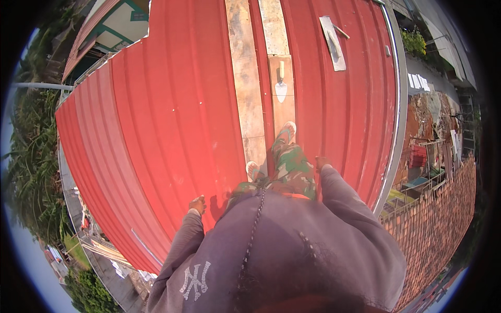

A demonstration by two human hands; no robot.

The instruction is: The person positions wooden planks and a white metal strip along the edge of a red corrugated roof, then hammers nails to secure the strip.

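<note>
My left hand (198, 205) hangs beside my left thigh with fingers curled; I cannot make out anything inside. Near my right leg, my right hand (321, 163) is also curled, its contents hidden. Beneath my sandaled feet run worn wooden planks (245, 88) across the red corrugated roof (177, 78). A pointed trowel (281, 86) with a light handle lies on the shorter plank ahead of my forward foot (286, 133). Farther right on the metal lies a flat rectangular float (332, 47), its handle beside a thin pale stick (342, 31).
The roof's right edge (396, 78) drops toward a cluttered yard and a brown tiled roof (433, 219). Its left edge borders palm trees (36, 156) and lower ground. A building with green trim (117, 28) stands at upper left.
</note>
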